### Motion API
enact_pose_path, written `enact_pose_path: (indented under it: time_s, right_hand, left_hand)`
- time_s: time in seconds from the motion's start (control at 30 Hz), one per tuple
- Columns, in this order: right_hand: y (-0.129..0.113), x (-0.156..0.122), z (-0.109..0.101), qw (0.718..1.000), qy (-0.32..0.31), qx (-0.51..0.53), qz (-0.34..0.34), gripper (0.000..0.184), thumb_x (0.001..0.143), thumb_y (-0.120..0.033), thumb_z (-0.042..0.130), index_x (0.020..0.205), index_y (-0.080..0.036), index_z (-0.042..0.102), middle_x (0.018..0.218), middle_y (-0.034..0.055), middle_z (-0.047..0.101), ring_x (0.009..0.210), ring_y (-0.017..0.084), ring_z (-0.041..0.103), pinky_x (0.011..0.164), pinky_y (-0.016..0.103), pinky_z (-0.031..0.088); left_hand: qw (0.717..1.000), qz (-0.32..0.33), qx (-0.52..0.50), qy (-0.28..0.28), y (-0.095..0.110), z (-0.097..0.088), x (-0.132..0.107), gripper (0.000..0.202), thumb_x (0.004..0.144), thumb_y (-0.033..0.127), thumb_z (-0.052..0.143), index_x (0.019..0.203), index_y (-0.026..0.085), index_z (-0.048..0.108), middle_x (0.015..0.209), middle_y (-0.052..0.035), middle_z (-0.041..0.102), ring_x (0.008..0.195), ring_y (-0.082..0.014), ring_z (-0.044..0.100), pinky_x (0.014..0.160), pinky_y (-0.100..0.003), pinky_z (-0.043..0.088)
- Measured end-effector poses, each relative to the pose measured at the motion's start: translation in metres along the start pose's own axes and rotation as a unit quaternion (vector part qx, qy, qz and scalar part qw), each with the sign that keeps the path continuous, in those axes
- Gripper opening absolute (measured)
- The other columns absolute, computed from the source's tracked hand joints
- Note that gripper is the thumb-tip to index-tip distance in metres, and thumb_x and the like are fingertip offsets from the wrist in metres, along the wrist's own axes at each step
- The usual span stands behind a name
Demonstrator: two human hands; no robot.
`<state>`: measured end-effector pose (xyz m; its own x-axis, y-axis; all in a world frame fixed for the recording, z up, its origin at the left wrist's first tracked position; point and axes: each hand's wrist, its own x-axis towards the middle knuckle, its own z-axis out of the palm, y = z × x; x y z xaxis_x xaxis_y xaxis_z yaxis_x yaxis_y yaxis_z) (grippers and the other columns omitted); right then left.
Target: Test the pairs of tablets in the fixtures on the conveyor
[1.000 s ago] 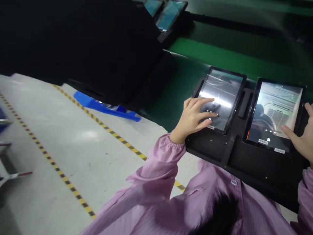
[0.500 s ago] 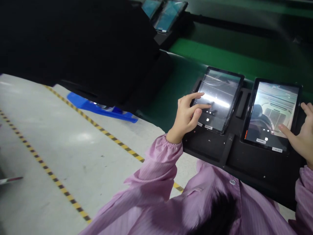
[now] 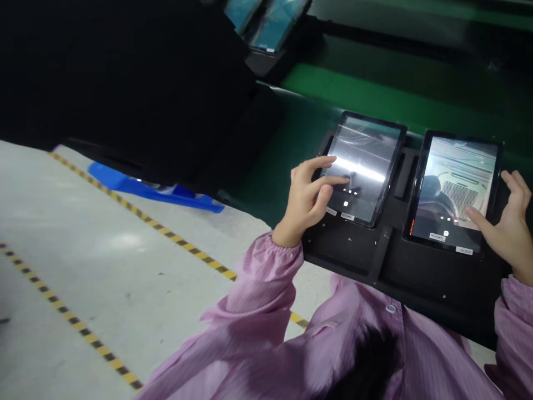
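Observation:
Two tablets lie side by side in a black tray [image 3: 341, 253] in front of me. My left hand [image 3: 310, 194] is over the left edge of the left tablet [image 3: 370, 150], fingers apart, with the index fingertip at its screen. That screen is dark grey with a bright glare band and small icons low down. The right tablet [image 3: 453, 161] displays a camera-like picture of a vent grille. Around its right edge my right hand [image 3: 510, 222] is spread, thumb over the lower screen and the other fingers beyond the edge. Neither hand grips anything.
Two more tablets, one of them a blue-screened tablet [image 3: 278, 25], rest at the top. Behind the tray runs a green surface [image 3: 345, 89]. A large black shape [image 3: 125, 78] fills the upper left. Below it are a blue object [image 3: 154, 189] and floor with yellow-black tape [image 3: 179, 239].
The whole view has shifted slightly, so tray, tablets and hands appear a little further left. Both hands keep nearly the same pose over the tablets.

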<state>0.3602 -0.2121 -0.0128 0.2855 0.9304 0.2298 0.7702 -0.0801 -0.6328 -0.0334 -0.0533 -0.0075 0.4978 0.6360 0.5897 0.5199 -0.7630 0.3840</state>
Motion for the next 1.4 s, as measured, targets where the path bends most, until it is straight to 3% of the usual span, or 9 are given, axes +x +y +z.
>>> enact_pose_path:
  time_s: [0.23,0.4,0.63,0.83,1.03,1.17,1.3,1.4]
  right_hand:
    - [-0.002,0.000,0.000,1.000,-0.004,0.003,0.014,0.099,0.086,-0.061,0.073,0.166,-0.024,0.027,0.170,0.0194,0.019,0.164,0.035,0.016,0.133,0.062,0.018]
    - [-0.003,0.000,0.000,1.000,0.000,0.004,0.023,0.106,0.080,-0.063,0.075,0.166,-0.025,0.027,0.169,0.0190,0.021,0.163,0.036,0.017,0.133,0.063,0.019]
    - [-0.003,0.003,0.002,0.999,0.017,0.026,0.026,0.098,0.081,-0.047,0.076,0.164,-0.022,0.032,0.168,0.0214,0.023,0.162,0.039,0.021,0.133,0.060,0.021]
    - [0.008,0.032,0.010,0.993,0.095,0.044,0.054,0.085,0.077,-0.046,0.075,0.150,-0.014,0.047,0.148,0.0221,0.038,0.148,0.040,0.041,0.128,0.061,0.031]
    - [0.026,0.054,0.022,0.988,0.140,0.026,0.066,0.072,0.079,-0.053,0.068,0.138,-0.016,0.051,0.127,0.0153,0.049,0.126,0.035,0.055,0.120,0.063,0.039]
    - [0.029,0.054,0.023,0.985,0.168,0.024,0.040,0.061,0.088,-0.052,0.062,0.136,-0.016,0.052,0.125,0.0151,0.052,0.122,0.033,0.057,0.117,0.061,0.041]
    - [0.002,0.044,0.013,0.982,0.185,-0.018,-0.039,0.050,0.099,-0.047,0.054,0.139,-0.016,0.056,0.137,0.0192,0.052,0.136,0.035,0.051,0.120,0.062,0.038]
    - [-0.033,0.032,0.008,0.977,0.103,-0.102,-0.154,0.035,0.108,-0.042,0.049,0.130,-0.023,0.067,0.149,0.0162,0.051,0.149,0.038,0.039,0.123,0.066,0.032]
  left_hand:
    - [1.000,-0.008,0.000,-0.011,0.000,-0.001,0.000,0.053,0.116,0.047,0.035,0.107,0.025,0.081,0.139,-0.0110,0.065,0.119,-0.0306,0.066,0.103,-0.051,0.042]
    - [0.998,-0.013,0.020,-0.054,-0.001,-0.002,0.001,0.056,0.116,0.047,0.035,0.101,0.026,0.084,0.142,-0.0114,0.063,0.124,-0.0326,0.062,0.104,-0.052,0.041]
    - [0.994,-0.008,0.031,-0.100,-0.003,-0.001,0.003,0.049,0.113,0.042,0.040,0.101,0.029,0.085,0.145,-0.0100,0.062,0.127,-0.0348,0.058,0.106,-0.054,0.041]
    - [0.985,-0.039,0.093,-0.143,-0.015,0.009,0.025,0.037,0.111,0.044,0.047,0.127,0.030,0.078,0.160,-0.0128,0.050,0.139,-0.0410,0.049,0.113,-0.061,0.036]
    - [0.987,-0.072,0.078,-0.120,-0.037,0.027,0.059,0.040,0.110,0.045,0.046,0.130,0.029,0.076,0.163,-0.0141,0.045,0.141,-0.0417,0.048,0.117,-0.066,0.031]
    - [0.991,-0.080,0.058,-0.089,-0.044,0.036,0.062,0.043,0.110,0.045,0.042,0.128,0.028,0.076,0.160,-0.0138,0.049,0.137,-0.0400,0.051,0.117,-0.065,0.033]
    - [0.984,-0.173,0.026,0.015,-0.061,0.040,0.054,0.042,0.108,0.044,0.045,0.136,0.026,0.071,0.150,-0.0148,0.058,0.133,-0.0367,0.055,0.116,-0.061,0.039]
    - [0.964,-0.259,-0.041,0.041,-0.079,0.041,0.050,0.044,0.101,0.040,0.053,0.136,0.020,0.070,0.139,-0.0164,0.066,0.122,-0.0335,0.063,0.111,-0.056,0.048]
